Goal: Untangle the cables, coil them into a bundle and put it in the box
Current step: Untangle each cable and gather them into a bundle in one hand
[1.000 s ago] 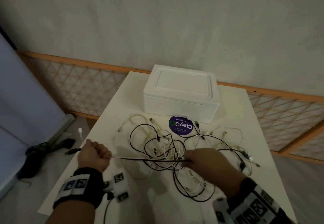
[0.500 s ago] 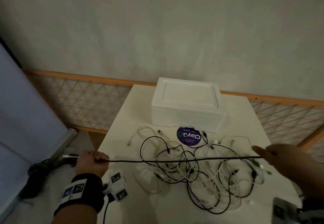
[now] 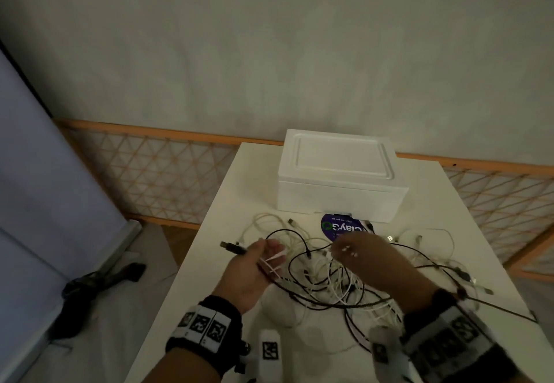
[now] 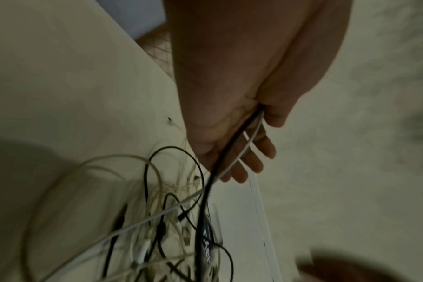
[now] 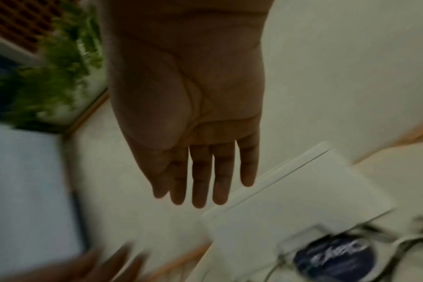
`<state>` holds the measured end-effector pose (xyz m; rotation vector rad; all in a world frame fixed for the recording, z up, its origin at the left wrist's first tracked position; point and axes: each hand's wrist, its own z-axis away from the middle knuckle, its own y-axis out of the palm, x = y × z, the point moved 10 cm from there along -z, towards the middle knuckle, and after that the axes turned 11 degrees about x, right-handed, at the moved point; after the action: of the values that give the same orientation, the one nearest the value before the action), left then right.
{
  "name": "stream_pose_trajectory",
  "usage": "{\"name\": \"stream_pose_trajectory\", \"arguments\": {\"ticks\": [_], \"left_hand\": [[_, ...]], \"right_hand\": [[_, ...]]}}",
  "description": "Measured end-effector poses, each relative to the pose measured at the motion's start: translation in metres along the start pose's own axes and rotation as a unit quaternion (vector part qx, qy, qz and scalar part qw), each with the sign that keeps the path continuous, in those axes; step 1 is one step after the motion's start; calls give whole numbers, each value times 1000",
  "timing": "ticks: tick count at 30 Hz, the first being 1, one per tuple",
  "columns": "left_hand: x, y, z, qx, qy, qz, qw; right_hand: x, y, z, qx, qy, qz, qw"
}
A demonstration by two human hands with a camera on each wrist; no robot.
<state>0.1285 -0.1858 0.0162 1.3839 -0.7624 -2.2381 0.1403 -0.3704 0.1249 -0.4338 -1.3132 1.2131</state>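
Left hand [image 3: 253,265] gripping black cable [image 3: 232,248], right hand [image 3: 364,258] flat-fingered above the tangle [image 3: 326,280].

blurred: right hand [image 3: 364,258] fingertips | hidden: box [image 3: 338,185] contents, lid on | cut off: forearms

White box [image 3: 341,185] on cream table [image 3: 467,223]; black and white cables [image 3: 329,277] tangled; round dark-blue sticker [image 3: 340,228], white lettering; orange lattice fence [image 3: 156,173].
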Motion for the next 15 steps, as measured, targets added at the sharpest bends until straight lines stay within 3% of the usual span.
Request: {"name": "stream_pose_trajectory", "arguments": {"ticks": [3, 10, 15], "left_hand": [[9, 25, 3, 28, -14, -17, 999], [14, 2, 11, -14, -26, -39, 999], [36, -12, 14, -41, -85, 20, 995]], "right_hand": [[59, 58, -34, 59, -101, 29, 993], [76, 95, -44, 35, -148, -52, 987], [73, 111, -52, 84, -138, -34, 986]]}}
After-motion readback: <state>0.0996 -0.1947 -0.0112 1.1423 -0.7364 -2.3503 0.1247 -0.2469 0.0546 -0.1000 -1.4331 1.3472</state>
